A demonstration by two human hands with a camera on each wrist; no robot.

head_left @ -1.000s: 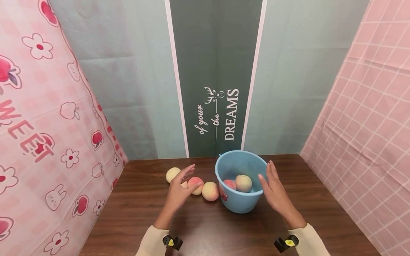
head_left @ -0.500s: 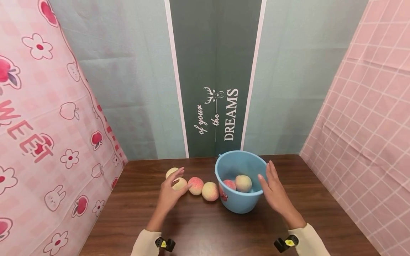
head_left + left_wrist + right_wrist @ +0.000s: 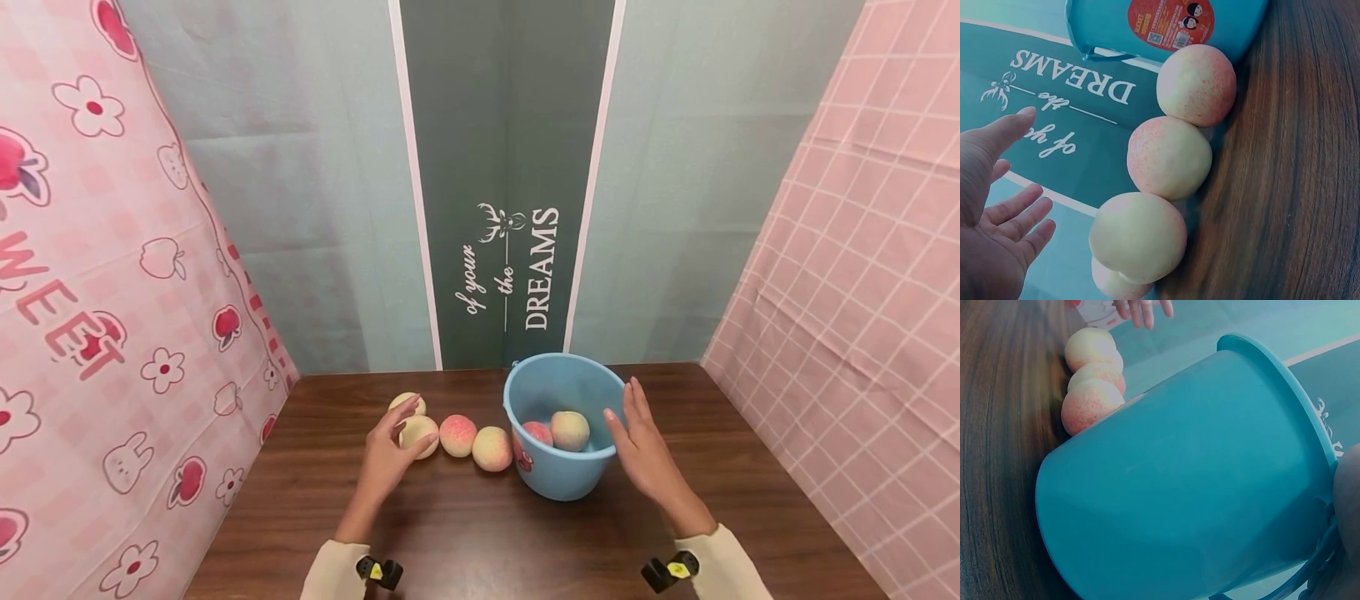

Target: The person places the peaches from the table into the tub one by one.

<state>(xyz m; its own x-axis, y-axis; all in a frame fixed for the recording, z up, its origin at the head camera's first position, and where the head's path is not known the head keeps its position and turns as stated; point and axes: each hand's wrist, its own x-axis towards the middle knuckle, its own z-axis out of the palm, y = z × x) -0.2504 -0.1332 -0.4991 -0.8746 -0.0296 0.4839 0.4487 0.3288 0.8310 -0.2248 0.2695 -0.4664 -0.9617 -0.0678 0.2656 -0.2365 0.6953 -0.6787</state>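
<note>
My left hand (image 3: 386,458) is held over the left end of a row of peaches on the table, fingers spread and holding nothing. Nearest to it is a pale peach (image 3: 1138,237), with another pale peach (image 3: 407,403) behind. Two blushed peaches, a redder peach (image 3: 457,436) and a yellower peach (image 3: 492,449), continue the row up to a blue bucket (image 3: 566,479). Inside the bucket lie a red peach (image 3: 537,432) and a yellowish peach (image 3: 570,431). At the bucket's right rim is my right hand (image 3: 647,454), fingers straight, its thumb overlapping the rim.
The brown wooden table (image 3: 480,542) ends at a grey-green cloth backdrop (image 3: 300,208) with lettering. Pink patterned cloth (image 3: 150,333) hangs at left, pink checked cloth (image 3: 862,292) at right. The bucket's handle (image 3: 1310,575) hangs along its side.
My left hand has moved left from the redder peach to above the pale peaches, uncovering the redder one. The right hand, bucket and peaches stay in place.
</note>
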